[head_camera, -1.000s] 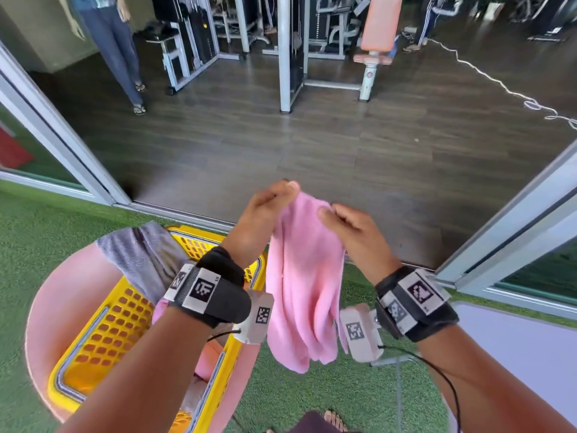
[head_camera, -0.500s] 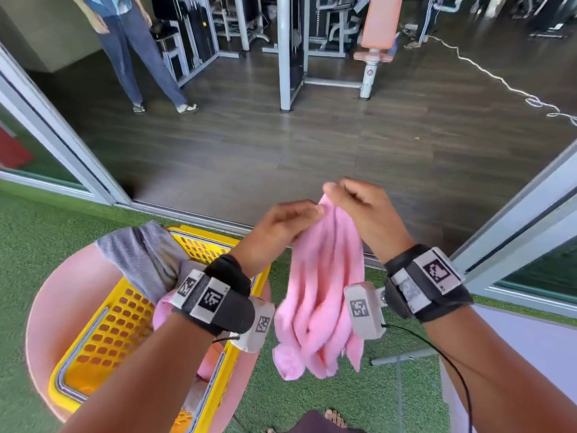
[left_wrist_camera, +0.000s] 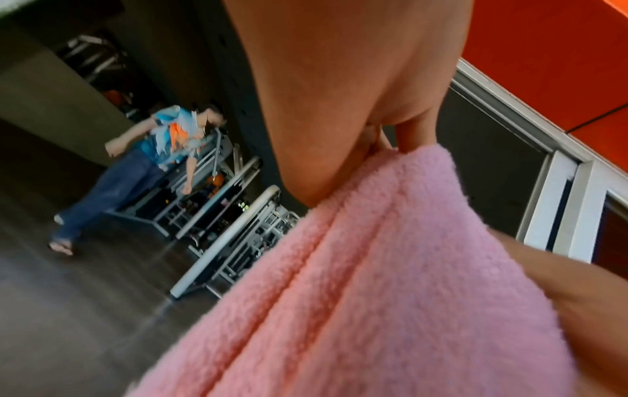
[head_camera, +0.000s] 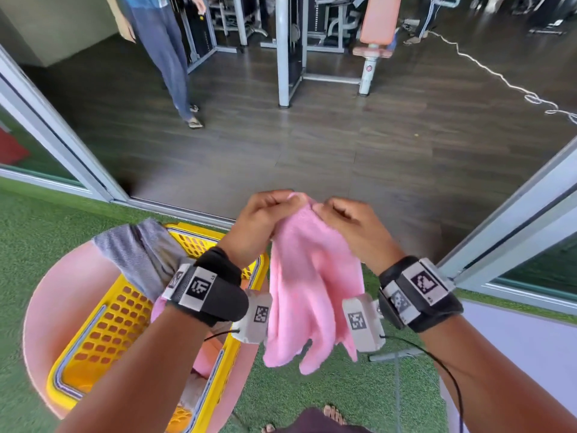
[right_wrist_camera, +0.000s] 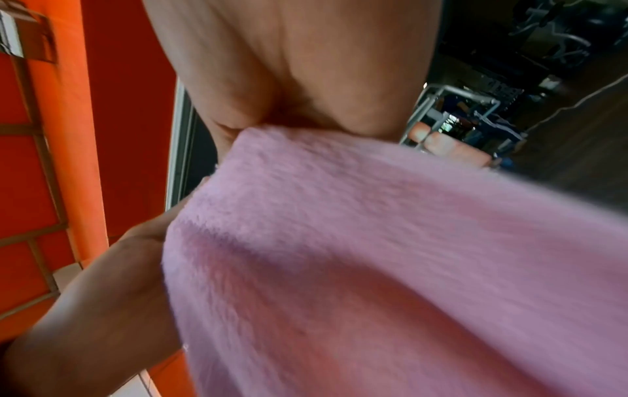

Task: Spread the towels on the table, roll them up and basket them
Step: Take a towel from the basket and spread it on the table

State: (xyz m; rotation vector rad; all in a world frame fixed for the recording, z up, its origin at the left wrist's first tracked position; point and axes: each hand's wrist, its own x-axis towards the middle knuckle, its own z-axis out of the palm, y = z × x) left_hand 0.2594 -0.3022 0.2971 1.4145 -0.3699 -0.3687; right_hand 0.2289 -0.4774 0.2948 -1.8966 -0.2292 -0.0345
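Note:
A pink towel (head_camera: 309, 282) hangs bunched in the air in front of me. My left hand (head_camera: 274, 207) and right hand (head_camera: 337, 214) both pinch its top edge, close together. In the left wrist view the pink towel (left_wrist_camera: 390, 282) fills the lower right under my curled fingers (left_wrist_camera: 411, 134). The right wrist view shows the pink towel (right_wrist_camera: 390, 268) held in my palm. A yellow basket (head_camera: 103, 323) sits on a pink round stool (head_camera: 56, 295) at lower left, with a grey towel (head_camera: 137, 254) draped over its rim.
Green artificial turf (head_camera: 337, 392) covers the ground under me. A white table (head_camera: 530, 348) edge shows at lower right. Sliding door frames (head_camera: 505, 239) open onto a dark gym floor, where a person (head_camera: 168, 57) walks among exercise machines (head_camera: 290, 48).
My hands have drawn level and close together at the towel's top edge, and the towel hangs wider. The person in the gym has walked to the right.

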